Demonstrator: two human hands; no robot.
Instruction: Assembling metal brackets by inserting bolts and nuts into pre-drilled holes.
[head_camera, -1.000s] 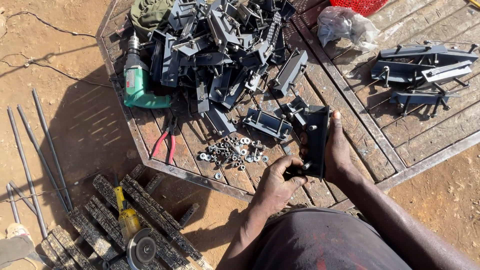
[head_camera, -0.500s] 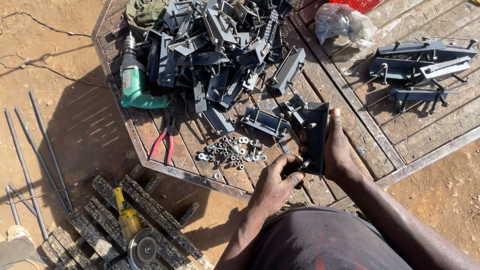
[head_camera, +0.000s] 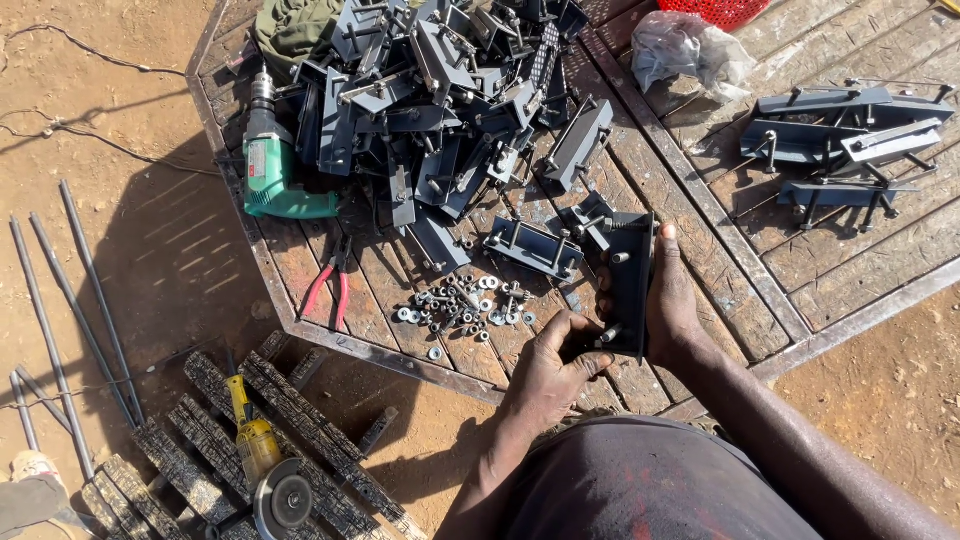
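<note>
both hands grip one dark metal bracket (head_camera: 632, 285) near the front edge of the octagonal metal table (head_camera: 700, 195). the right hand (head_camera: 672, 300) wraps its outer side, thumb up along the edge, while the left hand (head_camera: 552, 360) pinches its lower end, fingers curled tight (a bolt sticks out there). loose nuts and washers (head_camera: 462, 305) lie just left, red-handled pliers (head_camera: 328, 285) beyond, a green drill (head_camera: 272, 165) by the table's left edge.
</note>
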